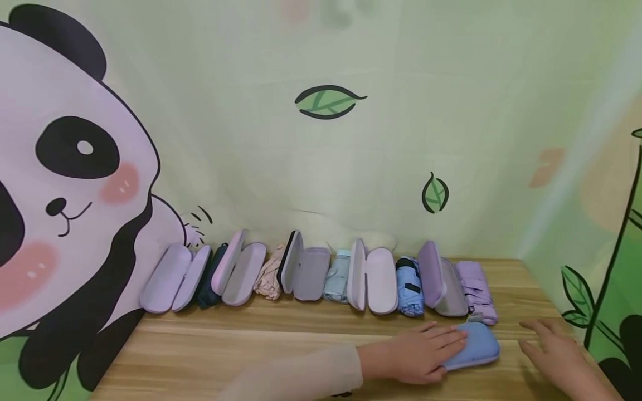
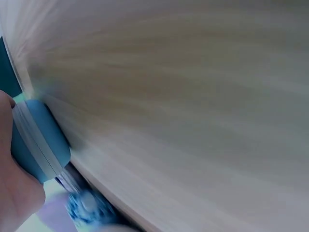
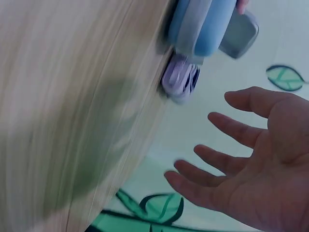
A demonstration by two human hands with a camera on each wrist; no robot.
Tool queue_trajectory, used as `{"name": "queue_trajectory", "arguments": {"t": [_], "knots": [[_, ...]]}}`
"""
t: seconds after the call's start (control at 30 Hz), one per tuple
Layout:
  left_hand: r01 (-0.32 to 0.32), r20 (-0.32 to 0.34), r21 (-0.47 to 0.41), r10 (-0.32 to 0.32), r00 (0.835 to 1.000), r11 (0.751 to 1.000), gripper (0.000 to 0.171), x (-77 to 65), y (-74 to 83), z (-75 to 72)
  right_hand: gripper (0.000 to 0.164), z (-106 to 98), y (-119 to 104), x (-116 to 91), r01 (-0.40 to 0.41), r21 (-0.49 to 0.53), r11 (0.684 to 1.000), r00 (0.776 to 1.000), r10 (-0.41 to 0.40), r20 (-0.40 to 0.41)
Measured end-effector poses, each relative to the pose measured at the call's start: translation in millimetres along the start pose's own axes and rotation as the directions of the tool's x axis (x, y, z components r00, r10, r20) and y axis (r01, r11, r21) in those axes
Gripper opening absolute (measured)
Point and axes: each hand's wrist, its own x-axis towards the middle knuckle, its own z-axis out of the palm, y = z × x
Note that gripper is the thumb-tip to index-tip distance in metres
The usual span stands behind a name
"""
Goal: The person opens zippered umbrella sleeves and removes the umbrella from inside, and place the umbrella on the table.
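Observation:
A rounded blue zip case lies closed on the table, with a small grey tab at its far end. My left hand rests on its left part, fingers laid over the lid; the left wrist view shows the pale zip band along the case's side. To the right of the case, my right hand is apart from it and holds nothing. Its fingers are spread and slightly bent in the right wrist view. Just behind the blue case lies a folded purple fabric bundle, beside an open purple case.
Along the back of the wooden table runs a row of open hard cases, including a white case and a lilac case. Rolled fabric bundles alternate with them, one a blue bundle. A printed panda curtain hangs behind.

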Motion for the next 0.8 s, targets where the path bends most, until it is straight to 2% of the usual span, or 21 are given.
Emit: {"name": "queue_trajectory", "arguments": {"t": [0.23,0.37,0.53,0.63,0.77,0.8], "knots": [[-0.029,-0.044,-0.074,0.026,0.999,0.997,0.068,-56.1,-16.5,7.6,0.036,25.5,-31.1,8.0,0.153,0.054,0.987,0.986,-0.15,-0.07],[-0.031,-0.065,-0.108,0.024,0.998,0.994,0.068,-85.1,-24.9,11.6,0.026,40.2,-60.5,15.5,0.266,0.074,0.961,0.961,-0.259,-0.096],[-0.051,-0.081,-0.113,0.042,0.996,0.992,0.07,-116.1,-32.6,14.4,0.025,50.3,-94.2,25.6,0.373,0.074,0.925,0.928,-0.37,-0.049],[-0.069,-0.089,-0.125,0.058,0.994,0.99,0.07,-130.3,-35.8,14.3,0.026,53.2,-106.4,32.5,0.449,0.08,0.89,0.893,-0.451,-0.005],[-0.079,-0.098,-0.132,0.067,0.993,0.988,0.072,-142.2,-36.5,14.5,0.025,57.1,-116.3,41.6,0.568,0.08,0.819,0.819,-0.572,0.039],[-0.081,-0.103,-0.131,0.068,0.992,0.988,0.072,-143.6,-35.5,14.9,0.025,57.3,-118.2,42.4,0.584,0.084,0.808,0.807,-0.588,0.051]]}}
